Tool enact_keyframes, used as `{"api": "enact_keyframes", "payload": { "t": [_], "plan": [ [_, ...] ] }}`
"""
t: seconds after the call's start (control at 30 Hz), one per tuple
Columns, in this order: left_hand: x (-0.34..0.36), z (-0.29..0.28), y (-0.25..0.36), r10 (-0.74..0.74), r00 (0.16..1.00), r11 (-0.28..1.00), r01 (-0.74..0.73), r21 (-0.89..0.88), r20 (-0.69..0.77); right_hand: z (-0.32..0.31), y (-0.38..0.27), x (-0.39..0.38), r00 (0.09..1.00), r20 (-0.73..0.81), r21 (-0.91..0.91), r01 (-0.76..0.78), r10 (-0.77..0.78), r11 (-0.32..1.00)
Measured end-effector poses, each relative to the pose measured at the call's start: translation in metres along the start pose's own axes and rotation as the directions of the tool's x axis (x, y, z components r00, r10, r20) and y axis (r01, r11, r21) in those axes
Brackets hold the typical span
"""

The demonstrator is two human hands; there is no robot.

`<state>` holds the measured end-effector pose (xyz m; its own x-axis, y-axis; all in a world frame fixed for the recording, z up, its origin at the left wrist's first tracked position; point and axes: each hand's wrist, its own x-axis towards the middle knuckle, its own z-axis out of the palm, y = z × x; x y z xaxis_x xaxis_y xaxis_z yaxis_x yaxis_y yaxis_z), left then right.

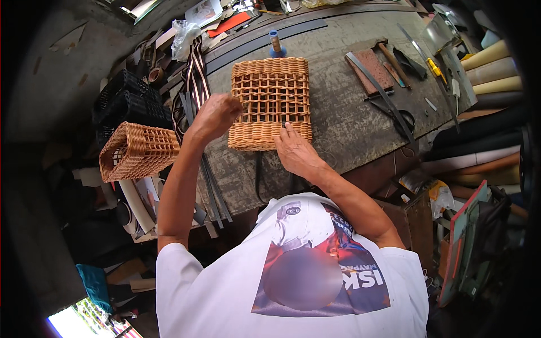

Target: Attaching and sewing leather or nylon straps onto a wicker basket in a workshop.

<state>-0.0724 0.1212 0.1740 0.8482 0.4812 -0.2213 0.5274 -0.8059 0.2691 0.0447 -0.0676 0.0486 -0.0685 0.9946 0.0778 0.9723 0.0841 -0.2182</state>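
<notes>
A tan wicker basket (270, 101) lies on the worn workbench in front of me, its open lattice facing up between two densely woven bands. My left hand (217, 117) is closed in a pinch at the basket's left edge; what the fingers hold, if anything, is too small to make out. At the near band, my right hand (298, 151) grips the basket, its fingertips by a small dark piece (284, 124) on the weave. A dark strap (258, 174) hangs over the bench's front edge below the basket.
Beyond the basket stands a blue thread spool (276, 45). To the right lie a reddish block (369, 72), a hammer (394, 65), black scissors (394, 112) and a yellow-handled tool (434, 66). Striped straps (197, 73) and a second wicker basket (141, 151) are at left. Material rolls (493, 73) line the right.
</notes>
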Motion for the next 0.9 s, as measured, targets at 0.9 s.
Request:
{"api": "enact_keyframes", "payload": {
  "t": [0.9],
  "plan": [
    [0.076, 0.097, 0.026, 0.018, 0.997, 0.596, -0.074, -0.8, -0.078, 0.006, -0.006, 0.0, 0.997, -0.055, -0.004, -0.054, 0.054, 0.999]
  ]
}}
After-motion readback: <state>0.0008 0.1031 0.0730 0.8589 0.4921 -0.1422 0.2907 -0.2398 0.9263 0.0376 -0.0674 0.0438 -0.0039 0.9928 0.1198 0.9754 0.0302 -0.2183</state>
